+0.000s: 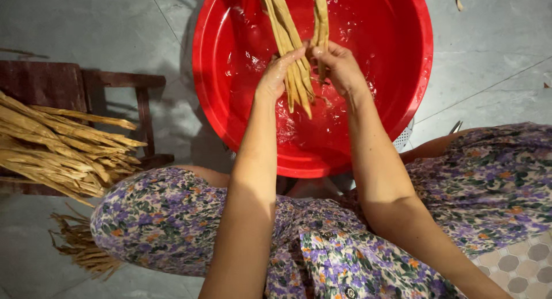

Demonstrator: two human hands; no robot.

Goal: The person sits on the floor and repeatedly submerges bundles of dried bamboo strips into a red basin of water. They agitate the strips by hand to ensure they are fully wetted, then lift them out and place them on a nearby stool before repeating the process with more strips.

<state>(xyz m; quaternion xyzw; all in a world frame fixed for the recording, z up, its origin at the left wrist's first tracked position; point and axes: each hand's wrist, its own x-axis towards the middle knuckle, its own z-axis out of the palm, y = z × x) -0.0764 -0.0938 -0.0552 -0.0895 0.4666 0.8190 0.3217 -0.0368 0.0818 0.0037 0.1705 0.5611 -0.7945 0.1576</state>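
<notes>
A big red basin (402, 75) with water in it stands on the floor in front of my knees. Over it, my left hand (277, 75) grips a bunch of long tan dried strips (286, 34), their lower ends hanging toward the water. My right hand (339, 66) is closed on another few tan strips (321, 17) right beside it. Both bunches run up out of the top of the picture. The two hands almost touch.
A pile of dry tan strips (57, 146) lies on a low dark wooden stool (123, 80) at my left. More frayed strips (86, 247) lie on the grey floor (489, 46) below it. My knees in a flowered dress (172, 218) flank the basin.
</notes>
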